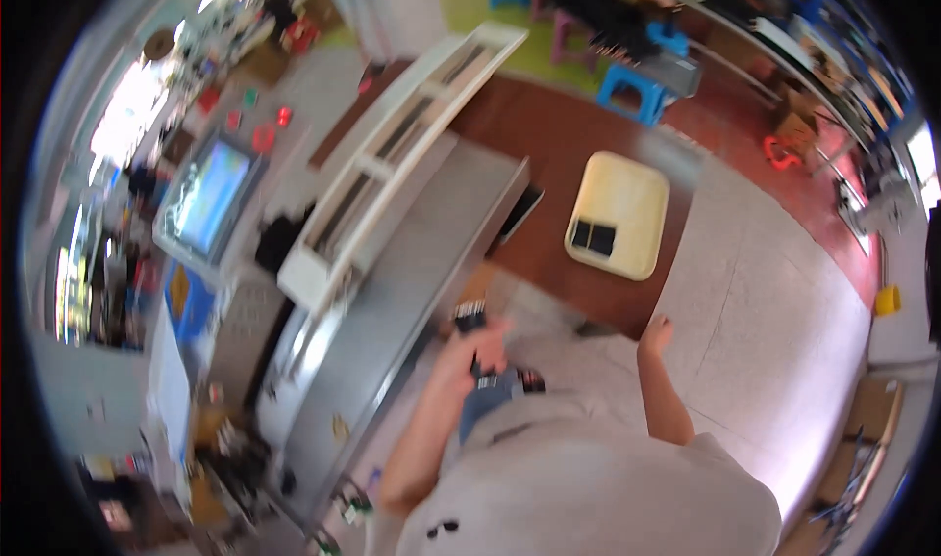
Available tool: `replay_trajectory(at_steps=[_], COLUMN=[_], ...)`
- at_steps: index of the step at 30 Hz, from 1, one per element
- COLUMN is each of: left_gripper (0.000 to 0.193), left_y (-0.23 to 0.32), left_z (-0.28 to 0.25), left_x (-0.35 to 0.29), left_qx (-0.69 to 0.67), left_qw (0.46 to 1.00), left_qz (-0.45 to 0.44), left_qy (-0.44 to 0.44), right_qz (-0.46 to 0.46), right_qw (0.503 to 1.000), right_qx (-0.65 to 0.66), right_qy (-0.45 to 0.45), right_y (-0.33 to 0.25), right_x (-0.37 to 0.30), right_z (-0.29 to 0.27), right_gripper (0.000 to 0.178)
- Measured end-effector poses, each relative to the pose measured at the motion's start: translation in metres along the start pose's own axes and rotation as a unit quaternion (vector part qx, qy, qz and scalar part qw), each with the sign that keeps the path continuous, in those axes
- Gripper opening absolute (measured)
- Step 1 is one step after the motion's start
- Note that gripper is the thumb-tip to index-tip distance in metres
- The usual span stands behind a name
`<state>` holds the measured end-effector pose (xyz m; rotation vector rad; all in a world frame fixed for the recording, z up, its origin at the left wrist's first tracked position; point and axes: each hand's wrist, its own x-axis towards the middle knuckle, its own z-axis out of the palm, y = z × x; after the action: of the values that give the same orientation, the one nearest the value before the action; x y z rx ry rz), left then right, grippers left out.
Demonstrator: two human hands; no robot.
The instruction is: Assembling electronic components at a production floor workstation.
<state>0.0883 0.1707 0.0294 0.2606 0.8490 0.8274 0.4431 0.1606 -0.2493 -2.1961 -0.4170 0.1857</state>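
My left hand (478, 348) is closed around a dark rectangular object with white markings (470, 313), whose ends show above and below the fingers. Blur hides its exact kind. My right hand (658, 335) hangs at the near edge of the brown table (529, 115), its fingers curled in and nothing visible in them. Beyond my hands, a cream tray (645, 203) sits on that table. Flat black rectangular pieces (593, 237) lie side by side at the tray's near left.
Left of me runs a long metal bench (402, 247) with a white slotted rail (392, 149). A lit screen (211, 198) stands farther left. A blue stool (635, 93) and a seated person (613, 12) are at the far side. Shelving (867, 429) stands at the right.
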Motion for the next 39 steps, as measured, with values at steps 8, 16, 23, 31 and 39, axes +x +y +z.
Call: replay_trajectory(at_steps=[8, 16, 23, 31, 39], left_gripper=[0.014, 0.013, 0.015, 0.016, 0.014], left_y=[-0.006, -0.037, -0.045, -0.048, -0.053], left_z=[0.017, -0.004, -0.019, -0.041, -0.074], left_x=[-0.032, -0.067, -0.092, -0.103, -0.144], left_qx=[-0.013, 0.037, -0.039, -0.109, -0.158], left_qw=[0.997, 0.998, 0.998, 0.987, 0.984], left_qz=[-0.022, 0.030, 0.047, 0.044, 0.041], left_qy=[-0.078, -0.034, -0.031, -0.107, -0.073], right_qz=[-0.078, -0.034, 0.024, 0.032, -0.085], right_qw=[0.640, 0.263, 0.206, 0.168, 0.230], right_qx=[0.284, 0.153, 0.055, 0.042, 0.056], right_qy=[-0.710, -0.952, -0.977, -0.984, -0.968], right_y=[-0.247, -0.300, -0.310, -0.299, -0.298], right_x=[-0.147, -0.220, -0.251, -0.273, -0.321], right_z=[-0.103, -0.097, -0.098, -0.085, -0.095], right_gripper=[0.039, 0.038, 0.028, 0.024, 0.032])
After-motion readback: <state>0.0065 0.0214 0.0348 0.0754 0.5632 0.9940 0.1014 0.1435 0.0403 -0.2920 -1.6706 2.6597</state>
